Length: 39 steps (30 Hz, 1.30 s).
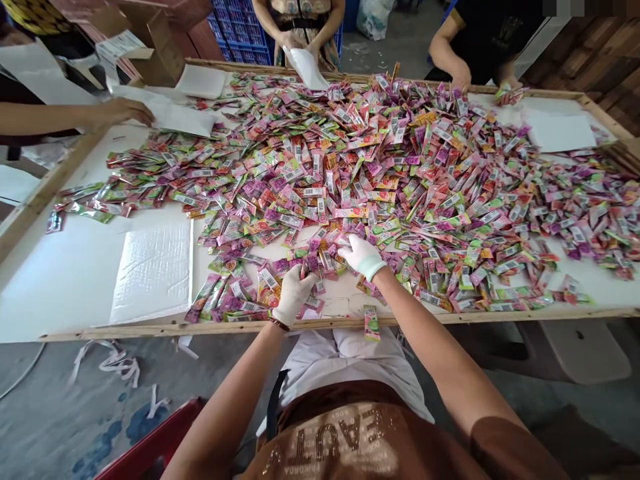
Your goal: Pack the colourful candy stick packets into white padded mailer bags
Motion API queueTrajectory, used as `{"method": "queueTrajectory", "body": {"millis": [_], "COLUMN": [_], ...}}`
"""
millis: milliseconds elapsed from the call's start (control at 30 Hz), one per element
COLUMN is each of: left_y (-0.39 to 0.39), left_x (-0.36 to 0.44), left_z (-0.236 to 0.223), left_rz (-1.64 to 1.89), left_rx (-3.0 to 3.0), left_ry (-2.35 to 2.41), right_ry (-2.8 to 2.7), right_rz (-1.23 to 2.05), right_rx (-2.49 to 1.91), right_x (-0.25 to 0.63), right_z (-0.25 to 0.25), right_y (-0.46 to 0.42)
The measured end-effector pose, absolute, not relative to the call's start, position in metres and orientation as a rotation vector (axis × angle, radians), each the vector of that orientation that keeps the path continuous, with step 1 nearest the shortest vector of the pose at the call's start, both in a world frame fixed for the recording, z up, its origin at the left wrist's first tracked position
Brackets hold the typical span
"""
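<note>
A wide heap of small colourful sachets [380, 167] in pink, green, purple and orange covers the white table [75, 267]. Both my hands wear white gloves. My left hand [293, 293] is closed around a small bunch of sachets near the table's front edge. My right hand [361, 255] rests palm down on the near fringe of the heap, its fingers curled onto the sachets there. One green sachet [371, 323] hangs over the wooden front rim.
A white padded bag [153, 270] lies flat at front left. Other people's hands work at far left [123, 111], far centre [305, 47] and far right [460, 79], with white bags by them. A wooden rim [150, 329] edges the table. A red crate [150, 447] stands on the floor.
</note>
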<state>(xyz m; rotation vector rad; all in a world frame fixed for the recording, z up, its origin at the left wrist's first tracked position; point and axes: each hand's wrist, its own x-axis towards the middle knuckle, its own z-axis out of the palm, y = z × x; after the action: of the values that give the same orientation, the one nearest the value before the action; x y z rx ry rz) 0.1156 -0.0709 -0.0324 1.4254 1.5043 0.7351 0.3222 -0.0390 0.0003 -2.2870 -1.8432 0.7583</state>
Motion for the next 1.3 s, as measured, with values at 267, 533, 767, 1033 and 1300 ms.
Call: {"method": "queueTrajectory", "body": {"millis": [267, 533, 767, 1033, 1300], "left_y": [-0.081, -0.026, 0.044, 0.051, 0.037], "left_x": [0.098, 0.079, 0.102, 0.069, 0.032], "left_z": [-0.008, 0.030, -0.012, 0.008, 0.017], "left_rz": [0.899, 0.797, 0.188, 0.381, 0.625], "left_rx": [1.208, 1.354, 2.154, 2.216, 1.792], "left_ry": [1.260, 1.293, 1.472, 1.663, 1.484], "right_ry": [-1.931, -1.763, -2.109, -2.011, -1.487], "right_rz": [0.612, 0.746, 0.627, 0.313, 0.977], "right_rx": [-2.188, -2.179, -2.429, -2.200, -2.081], "right_x": [0.338, 0.349, 0.344, 0.349, 0.303], "right_z": [-0.022, 0.004, -0.017, 0.017, -0.014], "right_y": [-0.061, -0.036, -0.020, -0.035, -0.021]}}
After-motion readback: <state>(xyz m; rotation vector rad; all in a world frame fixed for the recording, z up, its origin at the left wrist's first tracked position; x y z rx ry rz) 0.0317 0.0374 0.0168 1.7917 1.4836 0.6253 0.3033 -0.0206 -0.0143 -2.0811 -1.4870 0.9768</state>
